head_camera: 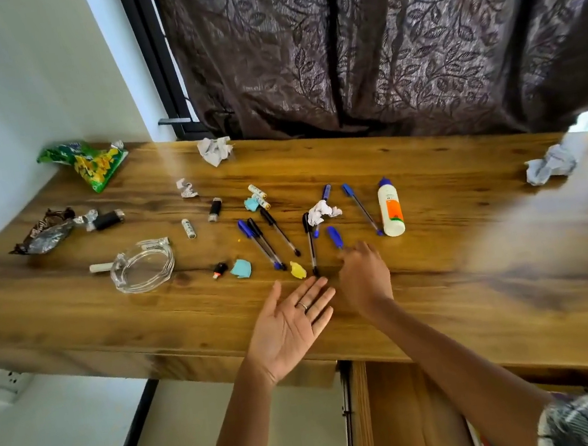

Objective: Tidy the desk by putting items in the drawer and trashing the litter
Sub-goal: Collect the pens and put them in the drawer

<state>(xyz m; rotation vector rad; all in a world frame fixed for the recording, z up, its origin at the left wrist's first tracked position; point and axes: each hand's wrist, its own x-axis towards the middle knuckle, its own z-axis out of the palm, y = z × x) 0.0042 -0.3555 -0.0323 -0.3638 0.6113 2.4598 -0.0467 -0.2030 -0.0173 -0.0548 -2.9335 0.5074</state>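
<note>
Hands hover low over the near part of the wooden tabletop [429, 173], both forearms bare and reaching in from the bottom of the view. The left hand [292, 327] is turned palm up, fingers straight and slightly spread, a ring on one finger, holding nothing. The right hand [365, 281] is seen from its back, wrist bent, fingers reaching forward toward the pens; it is a little blurred, its fingers look loosely extended, and nothing shows in its grip.

Just beyond the fingertips lie a yellow paper scrap [297, 270] and a black-capped pen [310, 243], with a short blue pen [335, 236] close to the right fingers. To the left sit a cluster of three pens [267, 241], a blue paper scrap [241, 268] and a small black-and-orange cap [219, 270]. A small white crumpled paper [323, 212] rests among the pens, and a long blue pen [361, 208] lies beside a white glue bottle [390, 209] lying on its side.

Further left stand a clear glass ashtray [143, 266], several small batteries [188, 228], and a black lighter [107, 220] next to a dark foil wrapper [45, 232]. At the far edge lie a green snack bag [91, 164] and a crumpled paper ball [215, 150]; another crumpled paper [549, 164] sits well apart at the right. A dark leaf-patterned curtain [389, 28] hangs behind.
</note>
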